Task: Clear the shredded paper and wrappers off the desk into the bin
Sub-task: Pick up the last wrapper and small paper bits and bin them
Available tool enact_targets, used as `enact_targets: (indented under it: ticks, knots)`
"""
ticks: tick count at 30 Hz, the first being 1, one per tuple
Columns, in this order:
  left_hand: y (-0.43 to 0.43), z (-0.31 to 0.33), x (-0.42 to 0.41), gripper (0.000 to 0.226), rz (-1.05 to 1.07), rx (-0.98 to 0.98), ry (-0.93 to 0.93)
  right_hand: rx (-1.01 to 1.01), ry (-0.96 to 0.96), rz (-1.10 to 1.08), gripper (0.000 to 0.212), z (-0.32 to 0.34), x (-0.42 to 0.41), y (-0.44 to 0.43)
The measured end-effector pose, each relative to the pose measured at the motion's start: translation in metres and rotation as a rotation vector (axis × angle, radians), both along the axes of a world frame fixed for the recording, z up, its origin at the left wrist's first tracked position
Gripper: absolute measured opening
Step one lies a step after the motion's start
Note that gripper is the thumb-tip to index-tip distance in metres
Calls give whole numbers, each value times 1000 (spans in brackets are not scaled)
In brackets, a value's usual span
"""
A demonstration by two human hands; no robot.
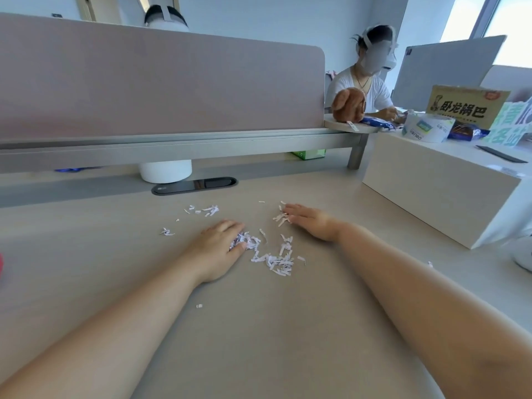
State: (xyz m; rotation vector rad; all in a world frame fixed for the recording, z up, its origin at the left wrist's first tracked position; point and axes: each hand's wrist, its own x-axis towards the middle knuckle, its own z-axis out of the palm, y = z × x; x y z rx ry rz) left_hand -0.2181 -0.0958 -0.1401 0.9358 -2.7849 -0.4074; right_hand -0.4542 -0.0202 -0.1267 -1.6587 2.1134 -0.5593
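White shredded paper lies scattered across the middle of the pale wooden desk (259, 326). The biggest pile (277, 262) sits between my two hands. My left hand (220, 246) rests on the desk with its fingers curled around a clump of shreds (244, 241). My right hand (309, 221) lies flat, palm down, fingers together, its fingertips touching a small cluster of shreds (280, 218). More loose bits lie farther back (208, 210) and to the left (166, 232). One scrap (199, 306) lies nearer to me. No bin is in view.
A pink-grey divider panel (158, 82) closes the back of the desk, with a cable port (194, 185) and a white cylinder (165, 171) below it. A pale box (431, 191) stands at the right carrying snack packets and a tape roll. A person sits beyond it.
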Motion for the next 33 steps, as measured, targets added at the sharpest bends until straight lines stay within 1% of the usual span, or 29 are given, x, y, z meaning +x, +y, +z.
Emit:
enact_targets:
  ticks: [3,5,7,8,9,10,11,12,14,16,17,18,20,21,23,26,28,30,33]
  knots:
    - [2,1,2,48,-2,13,31,0,-55,78,40,-1,19,22]
    - [5,3,4,44,-20,36,67,34,-112,115,41,2,33,42]
    - [9,5,6,43,-38,37,104,65,-160,117,51,6,47,63]
    - [10,6,7,47,-46,20,111,65,-156,115,62,8,55,73]
    - [11,7,7,53,-59,-10,102,49,-111,109,74,8,63,80]
    - [12,7,6,62,-83,-43,73,19,-27,94,84,6,72,83]
    - [12,6,5,72,-120,-76,34,-17,79,63,91,4,80,82]
    - [12,6,4,81,-153,-100,-8,-53,190,18,93,2,87,77]
    - [11,4,3,87,-177,-148,-69,-107,354,-86,83,-2,93,61]
    - [10,4,2,85,-163,-200,-67,-153,398,-165,62,-2,91,46]
    - [11,4,2,79,-148,-203,-56,-178,400,-188,51,-2,89,41]
    - [11,5,2,68,-129,-188,-46,-201,408,-197,42,-3,89,37]
    - [11,5,2,40,-100,-157,-3,-223,430,-178,32,-5,90,34]
    - [12,5,3,32,-86,-154,14,-218,431,-169,30,-5,91,34]
    - [15,7,4,25,-62,-180,17,-203,421,-162,29,-5,91,35]
    - [21,10,2,25,-56,-231,-13,-202,376,-179,31,-3,92,38]
    - [26,13,4,25,-50,-217,-35,-209,316,-195,37,0,92,41]
    - [31,15,10,21,-26,-118,0,-240,212,-217,42,7,93,44]
    - [36,25,34,16,74,80,205,-355,64,-224,43,26,107,40]
